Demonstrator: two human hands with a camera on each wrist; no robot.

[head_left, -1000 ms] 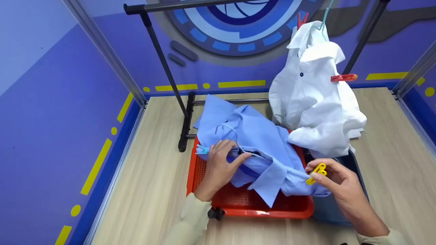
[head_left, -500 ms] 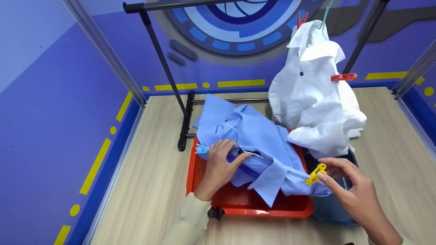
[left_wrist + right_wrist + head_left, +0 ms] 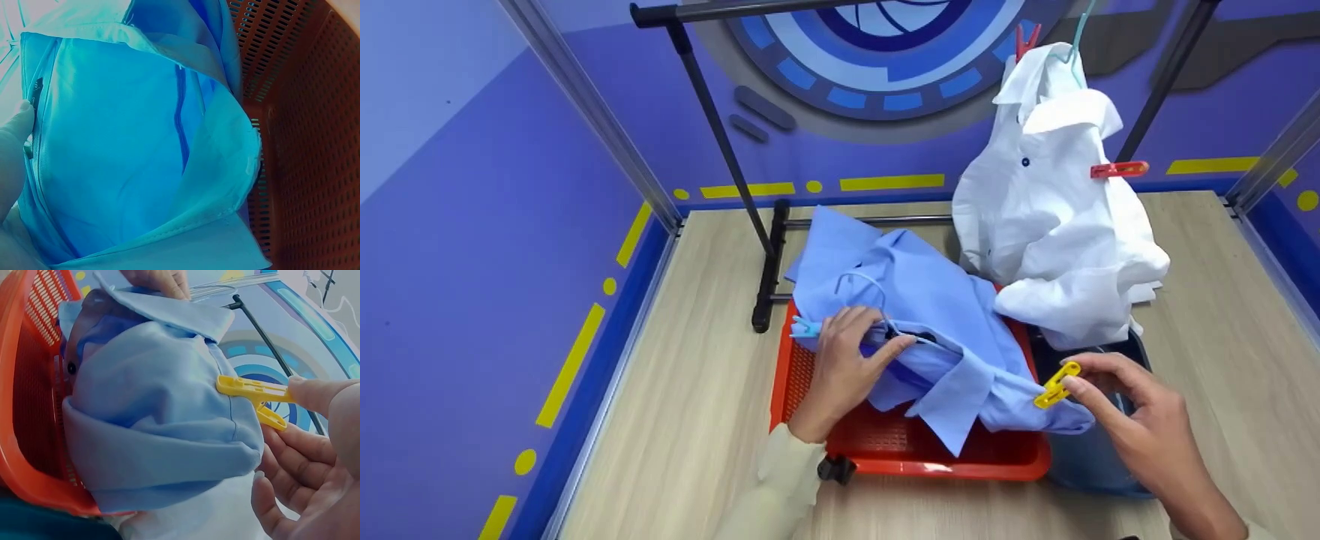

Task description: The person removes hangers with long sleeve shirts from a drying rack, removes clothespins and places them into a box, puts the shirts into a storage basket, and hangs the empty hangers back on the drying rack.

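Note:
A light blue shirt lies over the red basket, with a pale hanger inside its collar. My left hand grips the shirt and hanger near the neck, thumb on the collar band beside a dark label. A yellow clothespin bites the cloth at the shirt's right shoulder. My right hand pinches its outer end between thumb and forefinger, while the other fingers curl below. On the opposite shoulder sits a light blue clothespin, partly beside my left hand.
Behind stands a black garment rack. A white shirt hangs at its right, with red clothespins on it. Below that shirt is a dark blue bin, right against the basket. A black knob-like piece sits at the basket's front left.
My right hand has drawn back to the right, from around the yellow clothespin to its outer end. The clothespin stays on the shoulder. My left hand and the shirt have barely moved.

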